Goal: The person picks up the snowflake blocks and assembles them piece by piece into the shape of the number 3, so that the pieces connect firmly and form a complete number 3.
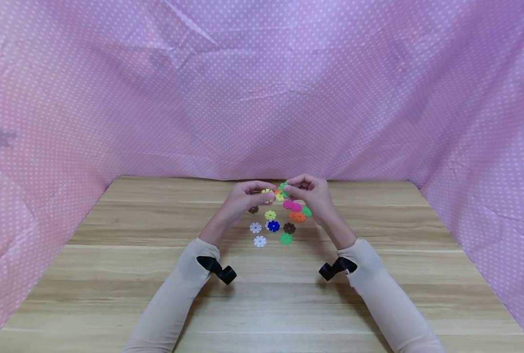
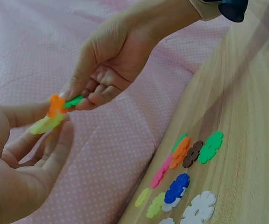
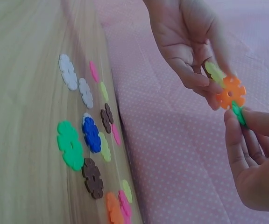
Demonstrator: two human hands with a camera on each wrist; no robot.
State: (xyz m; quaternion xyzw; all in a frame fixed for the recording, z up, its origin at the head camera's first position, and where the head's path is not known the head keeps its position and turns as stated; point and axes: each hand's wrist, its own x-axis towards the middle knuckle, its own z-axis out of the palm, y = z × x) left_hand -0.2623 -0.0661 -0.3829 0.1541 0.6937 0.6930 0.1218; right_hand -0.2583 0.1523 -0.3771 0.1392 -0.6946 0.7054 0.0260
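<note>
1. Landmark: a blue disc [image 1: 275, 228], notched around its rim, lies on the wooden table [image 1: 279, 304]. A white disc [image 2: 173, 205] sits partly hidden beneath it.
2. Left hand [image 1: 244, 198], raised beyond and to the left of the blue disc: thumb and fingers close on the held yellow disc [image 2: 46, 125], the fingertips reaching the held orange disc [image 3: 239, 91].
3. Right hand [image 1: 312, 193], raised beyond and to the right of the blue disc: thumb and index finger pinch the held green disc [image 3: 238, 113].
4. Assembly, in the air beyond the blue disc: the orange piece stands between the yellow and green ones, meeting each at its edge; how deeply the slots engage cannot be told.
5. Nearby pieces: a brown disc [image 1: 289, 228] right of the blue disc; a loose green disc [image 1: 286, 239] nearer the wearer and right; a loose yellow disc [image 1: 270, 215] just beyond; two white discs, one left [image 1: 255, 227], one nearer and left [image 1: 259, 241].
6. Farther pieces, beyond and right of the blue disc: orange [image 1: 297, 216] and pink [image 1: 292, 205] discs.
7. Backdrop, behind the blue disc: dotted pink cloth [image 1: 262, 98]; a blurred grey patch [image 1: 0, 137], far left, is illegible.
</note>
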